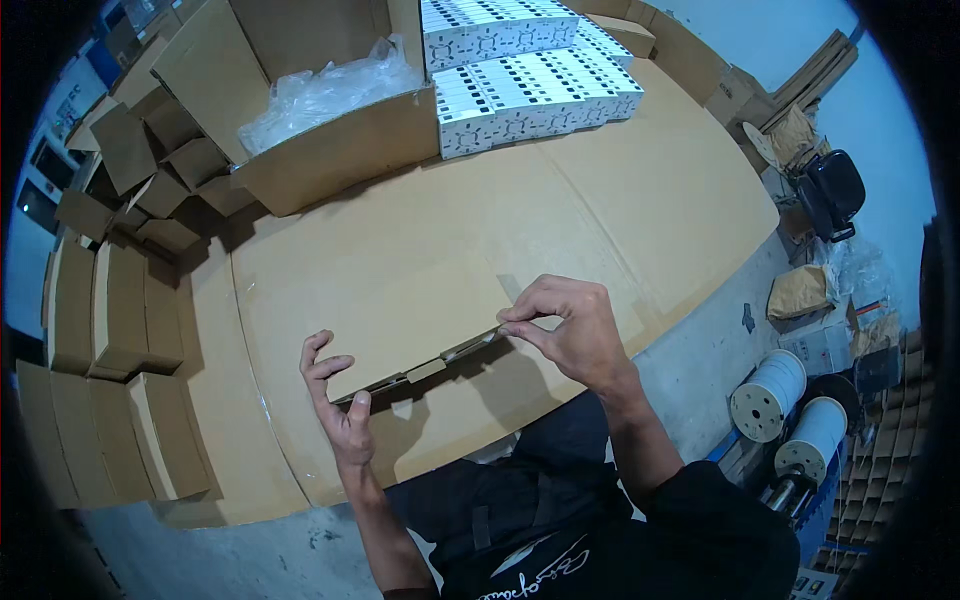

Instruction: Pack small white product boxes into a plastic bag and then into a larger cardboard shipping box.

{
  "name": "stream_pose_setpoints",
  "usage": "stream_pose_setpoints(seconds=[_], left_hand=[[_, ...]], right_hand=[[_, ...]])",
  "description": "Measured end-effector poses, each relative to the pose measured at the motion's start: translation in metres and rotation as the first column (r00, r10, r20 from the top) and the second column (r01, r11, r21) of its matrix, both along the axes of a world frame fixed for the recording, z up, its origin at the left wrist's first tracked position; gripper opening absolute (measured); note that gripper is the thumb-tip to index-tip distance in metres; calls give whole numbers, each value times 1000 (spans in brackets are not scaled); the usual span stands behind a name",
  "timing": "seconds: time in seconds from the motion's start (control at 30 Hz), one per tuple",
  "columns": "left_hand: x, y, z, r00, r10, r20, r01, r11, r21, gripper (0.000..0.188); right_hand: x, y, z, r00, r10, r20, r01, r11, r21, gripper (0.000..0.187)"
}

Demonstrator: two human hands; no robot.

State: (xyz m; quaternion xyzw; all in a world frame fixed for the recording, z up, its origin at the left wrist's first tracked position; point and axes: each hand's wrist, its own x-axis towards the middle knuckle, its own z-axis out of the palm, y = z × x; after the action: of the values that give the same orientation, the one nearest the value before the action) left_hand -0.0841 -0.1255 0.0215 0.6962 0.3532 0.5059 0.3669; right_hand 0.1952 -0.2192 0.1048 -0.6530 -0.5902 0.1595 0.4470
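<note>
A flat brown cardboard box [425, 320] lies in front of me on the cardboard-covered table, its lid almost the same colour as the surface beneath. Along its near edge runs a dark gap, with a small tab near the middle. My left hand [345, 415] grips the near left corner, thumb at the front edge and fingers curled by the side. At the near right corner, my right hand [570, 325] pinches the edge between thumb and forefinger. What the box holds inside is hidden.
Beyond stands a large open carton [340, 150] with clear plastic bags [330, 95] in it. Stacked white printed boxes [540, 105] sit to its right. Brown cartons [120, 310] line the left side. Cable spools [768, 395] stand on the floor at right.
</note>
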Motion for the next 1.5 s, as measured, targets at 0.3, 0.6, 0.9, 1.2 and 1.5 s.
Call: stream_pose_setpoints(seconds=[0.3, 0.6, 0.9, 1.2, 1.5], left_hand=[[1, -1, 0, 1000, 6, 5, -6, 1000, -7, 48], [-2, -8, 13, 996, 28, -82, -22, 997, 72, 30], [18, -19, 8, 971, 144, -191, -77, 945, 319, 52], [24, -17, 9, 968, 203, -144, -146, 933, 329, 49], [31, -16, 7, 964, 257, -73, -221, 919, 328, 38]], right_hand=[[2, -1, -9, 1000, 4, -30, -5, 999, -35, 13], [-11, 1, -19, 972, 171, 159, -194, 971, 142, 20], [-48, 6, -54, 950, 84, 299, -171, 945, 277, 17], [-54, 11, -67, 970, 52, 237, -145, 908, 393, 19], [-60, 17, -66, 979, -20, 205, -63, 918, 392, 19]])
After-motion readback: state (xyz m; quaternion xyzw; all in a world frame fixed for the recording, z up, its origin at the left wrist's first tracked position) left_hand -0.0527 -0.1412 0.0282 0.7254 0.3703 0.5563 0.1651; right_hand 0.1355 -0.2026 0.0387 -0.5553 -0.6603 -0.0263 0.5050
